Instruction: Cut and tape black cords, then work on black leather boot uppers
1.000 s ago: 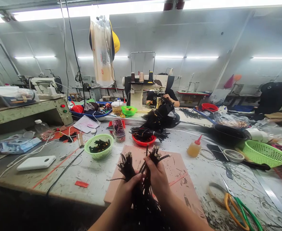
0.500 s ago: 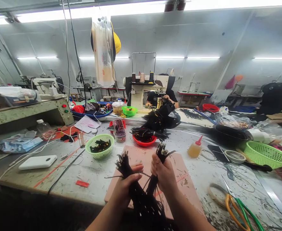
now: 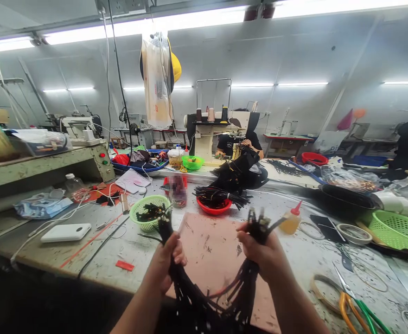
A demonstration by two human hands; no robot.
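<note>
My left hand (image 3: 167, 260) is wrapped round one bundle of thin black strips (image 3: 183, 283), whose bunched pale-tipped ends stick up above the fist. In my right hand (image 3: 264, 253) is a second bundle of black strips (image 3: 247, 283), gripped near its tipped ends. The two bundles stand well apart at the top, while their lower lengths hang down and meet in a loop towards the table's front edge. Below them lies a pink board (image 3: 211, 236) with dark scraps on it. The far ends of the strips are out of view.
Left of the board stands a green basket (image 3: 146, 227) of black pieces; behind it, a red bowl (image 3: 214, 208) holds more strips. Rightward are a glue bottle (image 3: 290, 223), a tape roll (image 3: 324, 290) and scissors (image 3: 355, 306). A co-worker (image 3: 254, 141) sits behind a sewing machine (image 3: 204, 144).
My hands have moved apart, each with its bundle, left hand leftward and right hand rightward. The strips between them have spread into a loop. The camera view has shifted slightly.
</note>
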